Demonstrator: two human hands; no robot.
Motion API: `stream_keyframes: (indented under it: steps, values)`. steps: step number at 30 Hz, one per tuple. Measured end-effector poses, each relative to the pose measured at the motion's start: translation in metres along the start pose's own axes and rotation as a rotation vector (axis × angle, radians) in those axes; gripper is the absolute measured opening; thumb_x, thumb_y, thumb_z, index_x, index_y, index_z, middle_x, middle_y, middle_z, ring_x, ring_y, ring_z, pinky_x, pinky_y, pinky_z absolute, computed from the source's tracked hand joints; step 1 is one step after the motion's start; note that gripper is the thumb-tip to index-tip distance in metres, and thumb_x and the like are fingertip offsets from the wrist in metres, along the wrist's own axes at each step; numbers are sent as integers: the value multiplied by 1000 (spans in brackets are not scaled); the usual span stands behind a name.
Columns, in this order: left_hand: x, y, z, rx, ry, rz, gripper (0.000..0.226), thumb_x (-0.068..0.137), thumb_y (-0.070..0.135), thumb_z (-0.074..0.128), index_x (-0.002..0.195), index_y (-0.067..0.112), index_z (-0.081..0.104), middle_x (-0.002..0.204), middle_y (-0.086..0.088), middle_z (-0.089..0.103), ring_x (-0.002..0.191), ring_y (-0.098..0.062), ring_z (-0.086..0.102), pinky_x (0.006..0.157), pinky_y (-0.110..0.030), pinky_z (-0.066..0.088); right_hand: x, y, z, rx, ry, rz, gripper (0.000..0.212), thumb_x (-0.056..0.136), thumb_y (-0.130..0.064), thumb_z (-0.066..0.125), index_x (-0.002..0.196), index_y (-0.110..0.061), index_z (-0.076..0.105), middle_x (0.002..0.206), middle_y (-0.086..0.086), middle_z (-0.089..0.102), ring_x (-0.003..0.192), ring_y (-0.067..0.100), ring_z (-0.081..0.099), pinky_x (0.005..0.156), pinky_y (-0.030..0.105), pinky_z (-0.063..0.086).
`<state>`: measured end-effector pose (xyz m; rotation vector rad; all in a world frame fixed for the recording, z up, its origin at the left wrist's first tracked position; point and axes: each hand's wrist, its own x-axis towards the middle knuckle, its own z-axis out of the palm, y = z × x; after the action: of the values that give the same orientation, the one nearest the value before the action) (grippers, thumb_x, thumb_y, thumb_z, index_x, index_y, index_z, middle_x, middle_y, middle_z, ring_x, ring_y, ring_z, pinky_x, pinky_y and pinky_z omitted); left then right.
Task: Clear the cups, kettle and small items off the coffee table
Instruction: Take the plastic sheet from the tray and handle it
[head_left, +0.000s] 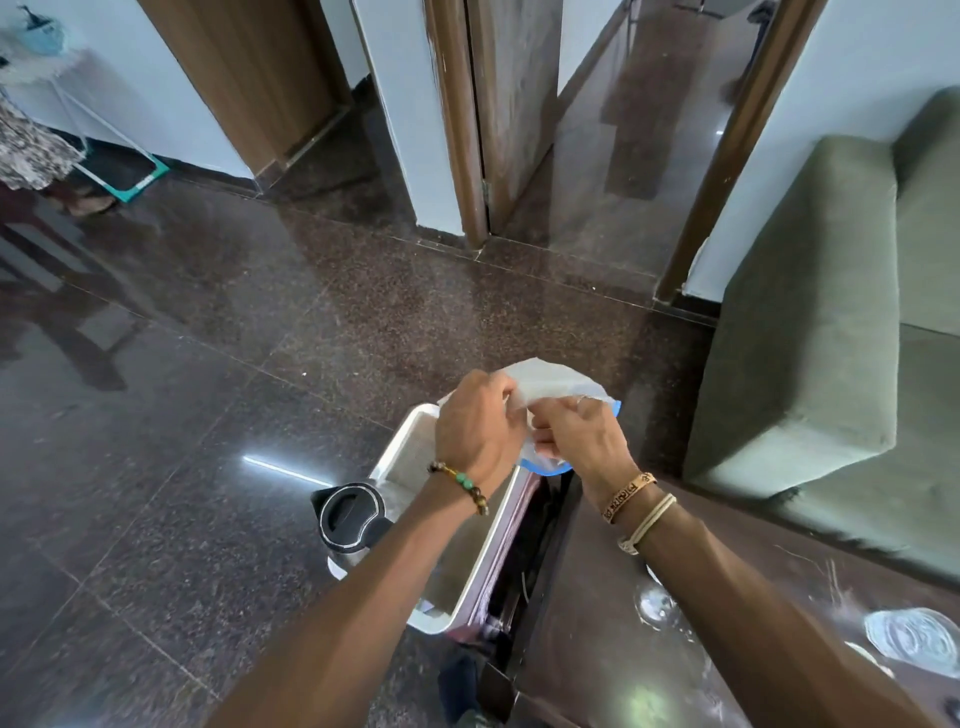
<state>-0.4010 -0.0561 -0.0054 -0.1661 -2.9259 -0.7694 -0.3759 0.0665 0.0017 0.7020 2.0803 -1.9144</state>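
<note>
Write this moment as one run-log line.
left hand, right hand: hold white bag; over white tray; kettle beside tray; glass on coffee table

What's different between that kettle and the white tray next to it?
The kettle is round with a shut black lid; the white tray is rectangular and open. The tray is larger. The kettle stands in plain sight, while the tray is partly hidden under the left hand and right hand, which pinch a white sheet. Both are off the coffee table, at its left.
</note>
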Motion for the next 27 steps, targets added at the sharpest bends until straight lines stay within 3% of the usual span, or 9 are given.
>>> stream_keyframes:
  steps: [4,7,11,15,18,21,23,25,27]
  values:
    - [-22,5,13,-11,39,71,19,90,34,52,97,21,65,96,1,62,82,-21,64,70,-34,52,-5,-1,-3,233,47,70,31,66,-47,69,74,-17,75,83,16,75,77,26,71,69,35,58]
    - [-37,6,22,-63,-9,71,27,84,45,55,100,25,65,97,8,61,81,-12,64,69,-28,54,-4,3,-2,86,83,-45,14,79,-37,68,72,-27,76,66,-3,72,66,9,67,65,26,51]
    - [-48,-6,24,-519,-52,56,45,70,60,68,101,27,66,100,15,61,91,-2,60,80,-24,52,-2,3,-10,16,86,-108,21,84,-25,59,73,-28,77,76,-21,71,72,0,61,67,21,45]
    - [-36,-22,20,-661,180,-287,53,79,62,58,115,24,62,112,13,55,107,-11,55,92,-37,49,5,-7,-26,112,40,-70,17,68,-21,59,60,-19,75,79,-6,72,76,12,64,66,25,49]
    - [-17,-37,14,-774,26,-509,55,80,63,58,112,19,62,112,-1,65,102,-21,63,83,-41,56,15,-10,-32,186,-24,-13,25,73,-9,55,58,-15,75,82,9,66,81,27,56,74,31,47]
    - [-10,-51,11,-1097,-89,-669,41,85,48,67,105,13,68,99,-5,74,93,-25,71,74,-35,60,16,-16,-36,224,-135,1,12,61,-18,65,65,-10,73,91,16,61,89,32,53,85,36,49]
    - [-10,-58,13,-1215,-93,-705,36,84,37,72,106,8,68,103,-11,74,97,-30,70,81,-43,60,16,-18,-39,301,-209,-7,40,51,-28,70,80,0,73,87,13,65,82,30,60,82,31,51]
    - [-8,-64,13,-1287,-65,-698,26,85,31,72,102,12,68,103,-11,74,97,-30,71,81,-45,59,16,-19,-44,392,-283,-17,51,66,-38,61,91,4,75,84,5,74,77,20,69,68,28,57]
    - [-7,-67,9,-1371,-69,-685,18,87,28,70,100,15,68,102,-9,75,94,-26,72,75,-39,60,18,-17,-50,505,-279,68,56,88,-38,37,96,2,76,94,10,73,83,23,65,70,33,55]
